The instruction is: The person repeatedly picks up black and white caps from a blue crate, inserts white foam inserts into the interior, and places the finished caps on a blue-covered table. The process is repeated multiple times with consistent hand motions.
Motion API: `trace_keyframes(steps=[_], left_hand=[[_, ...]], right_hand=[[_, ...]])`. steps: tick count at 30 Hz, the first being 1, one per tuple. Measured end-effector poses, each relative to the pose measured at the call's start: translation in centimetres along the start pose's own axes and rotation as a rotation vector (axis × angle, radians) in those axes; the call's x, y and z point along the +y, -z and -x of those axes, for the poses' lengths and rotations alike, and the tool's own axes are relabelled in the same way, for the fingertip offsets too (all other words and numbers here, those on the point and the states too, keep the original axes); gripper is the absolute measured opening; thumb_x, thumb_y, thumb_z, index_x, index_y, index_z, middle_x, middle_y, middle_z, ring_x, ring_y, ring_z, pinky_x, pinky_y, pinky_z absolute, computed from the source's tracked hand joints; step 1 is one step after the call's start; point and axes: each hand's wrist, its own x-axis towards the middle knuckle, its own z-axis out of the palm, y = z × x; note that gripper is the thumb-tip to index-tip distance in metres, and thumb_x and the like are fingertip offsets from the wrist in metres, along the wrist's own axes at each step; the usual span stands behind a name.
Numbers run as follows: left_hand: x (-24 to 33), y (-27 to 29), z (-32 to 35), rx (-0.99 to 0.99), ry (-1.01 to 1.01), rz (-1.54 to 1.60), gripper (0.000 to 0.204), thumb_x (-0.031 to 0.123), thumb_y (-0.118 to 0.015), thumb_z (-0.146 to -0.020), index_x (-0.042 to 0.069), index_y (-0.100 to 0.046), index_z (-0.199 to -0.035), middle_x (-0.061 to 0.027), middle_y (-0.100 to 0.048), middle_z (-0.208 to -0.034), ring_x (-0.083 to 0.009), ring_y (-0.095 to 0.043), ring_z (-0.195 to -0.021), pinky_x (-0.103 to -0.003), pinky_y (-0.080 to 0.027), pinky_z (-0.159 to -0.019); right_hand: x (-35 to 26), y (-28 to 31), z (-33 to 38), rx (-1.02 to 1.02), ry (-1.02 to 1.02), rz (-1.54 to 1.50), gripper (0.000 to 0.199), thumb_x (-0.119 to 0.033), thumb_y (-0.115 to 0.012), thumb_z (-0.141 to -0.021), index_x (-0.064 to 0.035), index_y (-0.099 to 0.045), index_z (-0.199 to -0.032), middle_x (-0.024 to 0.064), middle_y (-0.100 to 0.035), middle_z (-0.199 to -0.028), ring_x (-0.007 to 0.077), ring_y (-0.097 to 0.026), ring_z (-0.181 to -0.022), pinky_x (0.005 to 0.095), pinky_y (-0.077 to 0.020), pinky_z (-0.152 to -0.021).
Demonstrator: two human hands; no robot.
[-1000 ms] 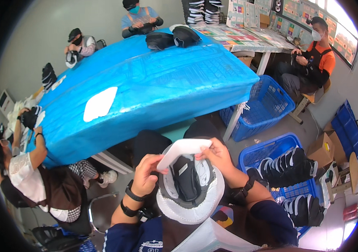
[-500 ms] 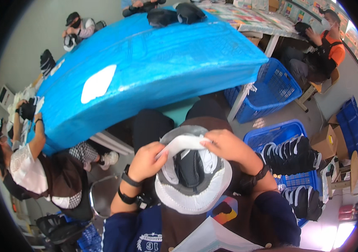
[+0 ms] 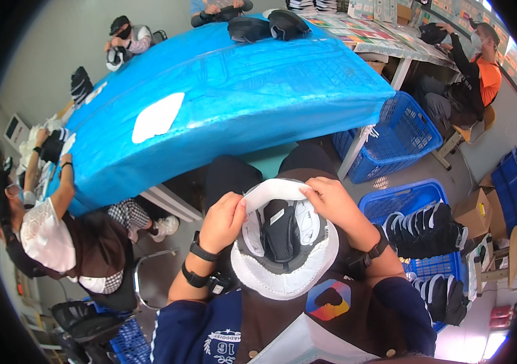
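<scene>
Above my lap is a cap (image 3: 286, 280), its inside facing up, with a white stitched lower edge, white side panels and a black mesh lining (image 3: 280, 239) bearing a small label. A curved white band (image 3: 275, 192) runs along the cap's far edge. My left hand (image 3: 223, 222) pinches the band's left end between thumb and fingers. At its right end, my right hand (image 3: 330, 203) has thumb and fingers closed on the same band. The fingertips' undersides are hidden.
A blue-covered table (image 3: 228, 97) stands ahead, with a white patch (image 3: 158, 117) and black caps (image 3: 289, 25) on it. Blue baskets (image 3: 413, 136) are at right; stacked black caps (image 3: 425, 229) fill another. Co-workers sit around the table, one close at left (image 3: 52, 239).
The white band has been drawn back toward the cap's far edge and looks straighter, baring more of the black lining. Both hands keep their hold. The whole view has shifted slightly.
</scene>
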Motion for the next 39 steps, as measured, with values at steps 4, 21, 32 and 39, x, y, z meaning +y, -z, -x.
trace_keyframes(steps=[4,21,32,39], left_hand=[[0.3,0.3,-0.2,0.013,-0.066,-0.189,0.015,0.012,-0.055,-0.089,0.000,-0.061,-0.082,-0.0130,-0.056,-0.074,-0.0303,-0.059,-0.064,-0.035,-0.047,-0.058],[0.0,0.2,-2.0,-0.143,-0.229,-0.494,0.012,0.013,-0.066,-0.078,0.004,-0.063,-0.071,-0.0102,-0.057,-0.068,-0.0304,-0.059,-0.061,-0.039,-0.047,-0.055],[-0.5,-0.4,-3.5,-0.284,-0.299,-0.535,0.012,0.010,-0.059,-0.076,0.003,-0.054,-0.067,-0.0109,-0.053,-0.067,-0.0312,-0.059,-0.059,-0.039,-0.049,-0.054],[-0.8,-0.4,-3.5,-0.315,-0.277,-0.523,0.011,0.010,-0.059,-0.075,0.003,-0.054,-0.067,-0.0118,-0.054,-0.068,-0.0322,-0.059,-0.060,-0.040,-0.049,-0.056]], right_hand=[[0.0,-0.6,-0.2,0.045,-0.017,-0.024,0.018,-0.016,-0.061,-0.088,0.0008,-0.056,-0.083,0.0183,-0.057,-0.066,0.0301,-0.058,-0.052,0.0359,-0.0443,-0.050],[0.3,-1.0,-0.2,-0.152,0.118,0.302,0.017,-0.014,-0.059,-0.083,-0.0029,-0.052,-0.073,0.0150,-0.056,-0.068,0.0350,-0.057,-0.066,0.0437,-0.0452,-0.057],[1.2,-1.0,-1.8,-0.234,0.273,0.429,0.014,-0.014,-0.059,-0.078,-0.0053,-0.053,-0.069,0.0118,-0.057,-0.061,0.0307,-0.059,-0.057,0.0397,-0.0468,-0.050],[1.6,-1.2,-2.0,-0.244,0.260,0.396,0.014,-0.013,-0.058,-0.078,-0.0045,-0.052,-0.069,0.0129,-0.057,-0.060,0.0320,-0.059,-0.056,0.0407,-0.0473,-0.051]])
